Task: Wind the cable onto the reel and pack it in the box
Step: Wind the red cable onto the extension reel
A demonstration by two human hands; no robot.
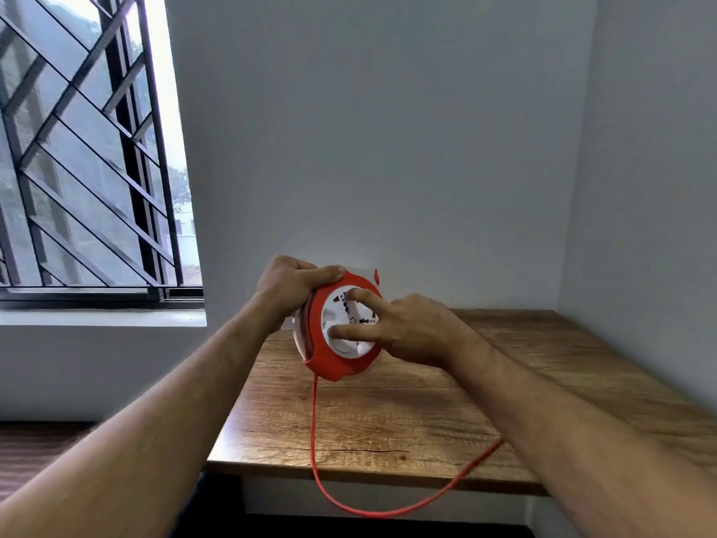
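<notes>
Below the near edge of the worktop [388,421], the red cable [315,440] hangs in a loop in front of the dark space underneath, then climbs back over that edge on the right and runs out of sight behind your right forearm. From the low point of the loop it rises straight up across the wooden surface to the bottom of the reel [341,328]. You hold the reel in the air above the left part of the worktop, clear of the wood, with its white socket face turned toward you and its red rim around it. Your left hand [289,283] is closed on the top left of the rim, thumb lying along the red edge and fingers wrapped behind. Your right hand [411,328] is not clamped on anything: two fingers [357,331] are stretched out and pressed onto the white face, one near its top and one near its lower left, with the rest of the hand curled just right of the reel. Beyond the reel the worktop runs to the grey wall and into the right corner. A barred window [89,149] stands at the far left.
</notes>
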